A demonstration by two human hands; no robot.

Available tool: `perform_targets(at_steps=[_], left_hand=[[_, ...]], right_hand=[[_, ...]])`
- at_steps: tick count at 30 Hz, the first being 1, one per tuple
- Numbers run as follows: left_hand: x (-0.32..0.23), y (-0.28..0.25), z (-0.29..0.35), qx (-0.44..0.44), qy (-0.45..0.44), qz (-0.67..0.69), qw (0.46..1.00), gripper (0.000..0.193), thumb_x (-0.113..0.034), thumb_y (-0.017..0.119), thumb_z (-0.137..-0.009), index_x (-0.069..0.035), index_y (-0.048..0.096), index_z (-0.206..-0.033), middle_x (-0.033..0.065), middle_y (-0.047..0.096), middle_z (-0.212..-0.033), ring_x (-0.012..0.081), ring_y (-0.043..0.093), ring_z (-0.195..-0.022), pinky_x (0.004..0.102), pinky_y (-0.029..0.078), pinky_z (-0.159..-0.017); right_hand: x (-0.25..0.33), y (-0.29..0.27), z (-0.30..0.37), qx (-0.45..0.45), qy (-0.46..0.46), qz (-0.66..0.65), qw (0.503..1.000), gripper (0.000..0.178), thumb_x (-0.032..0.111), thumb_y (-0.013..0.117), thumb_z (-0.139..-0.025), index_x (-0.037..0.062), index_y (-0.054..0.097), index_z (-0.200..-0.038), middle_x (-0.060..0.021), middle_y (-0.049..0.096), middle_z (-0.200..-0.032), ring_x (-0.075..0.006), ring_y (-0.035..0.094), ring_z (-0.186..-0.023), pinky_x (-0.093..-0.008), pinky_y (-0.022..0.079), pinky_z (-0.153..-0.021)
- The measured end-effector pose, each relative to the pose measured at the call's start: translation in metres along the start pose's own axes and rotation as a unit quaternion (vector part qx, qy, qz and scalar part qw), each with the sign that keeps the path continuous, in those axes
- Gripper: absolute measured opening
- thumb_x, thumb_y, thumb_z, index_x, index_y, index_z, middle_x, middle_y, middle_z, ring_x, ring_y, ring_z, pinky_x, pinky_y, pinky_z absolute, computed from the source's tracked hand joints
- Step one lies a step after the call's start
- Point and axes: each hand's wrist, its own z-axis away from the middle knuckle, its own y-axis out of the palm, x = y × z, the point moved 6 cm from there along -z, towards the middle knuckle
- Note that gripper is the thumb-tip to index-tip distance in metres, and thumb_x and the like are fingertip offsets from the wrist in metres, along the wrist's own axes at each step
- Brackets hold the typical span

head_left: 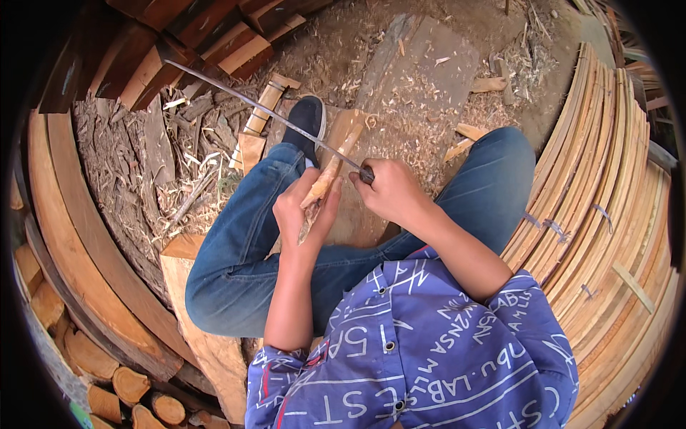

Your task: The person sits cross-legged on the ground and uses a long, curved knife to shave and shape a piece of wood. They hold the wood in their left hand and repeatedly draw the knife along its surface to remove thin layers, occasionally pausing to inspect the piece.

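My left hand (307,207) is closed around the lower end of a pale, roughly shaped piece of wood (325,182), which points up and away between my knees. My right hand (393,189) grips the dark handle (366,174) of a long, thin metal blade (243,96). From that fist the blade runs to the far left and crosses over the wood. Whether it touches the wood I cannot tell. Beneath the wood's far end is a wooden block (350,121), beside my dark shoe (306,127).
Wood shavings and bark (128,164) litter the ground. Stacked thin strips (572,164), tied in bundles, stand at right. Thick planks (78,207) and cut logs (131,385) are at left, with reddish wood pieces (243,50) at the far left. A flat board (421,57) lies ahead.
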Motion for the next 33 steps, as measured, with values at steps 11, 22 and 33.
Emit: perform_targets(at_steps=[11, 22, 33], left_hand=[[-0.009, 0.003, 0.006, -0.043, 0.069, -0.016, 0.997, 0.017, -0.013, 0.073, -0.079, -0.003, 0.060, -0.078, 0.0141, 0.057, -0.063, 0.0303, 0.058, -0.054, 0.0342, 0.046, -0.052], [0.001, 0.010, 0.010, -0.037, 0.060, -0.018, 0.997, 0.015, -0.012, 0.073, -0.080, -0.003, 0.063, -0.086, 0.0147, 0.061, -0.068, 0.0305, 0.063, -0.060, 0.0329, 0.049, -0.056], [-0.002, 0.009, 0.008, -0.019, 0.027, 0.013, 0.999, 0.013, -0.012, 0.072, -0.080, -0.003, 0.063, -0.086, 0.0154, 0.062, -0.071, 0.0314, 0.063, -0.062, 0.0339, 0.049, -0.058]], right_hand=[[-0.099, 0.010, -0.005, 0.026, 0.135, 0.025, 0.990, 0.030, 0.020, 0.064, -0.083, -0.0091, 0.063, -0.075, -0.0296, 0.061, -0.069, -0.0453, 0.063, -0.070, -0.0489, 0.050, -0.066], [-0.038, 0.017, -0.002, 0.003, 0.035, -0.008, 0.999, 0.025, 0.017, 0.064, -0.082, -0.0048, 0.064, -0.072, -0.0266, 0.060, -0.067, -0.0440, 0.061, -0.067, -0.0486, 0.049, -0.064], [-0.006, 0.004, 0.002, -0.023, -0.010, -0.003, 1.000, 0.022, 0.015, 0.063, -0.080, -0.0046, 0.063, -0.071, -0.0267, 0.060, -0.067, -0.0443, 0.062, -0.068, -0.0491, 0.049, -0.065]])
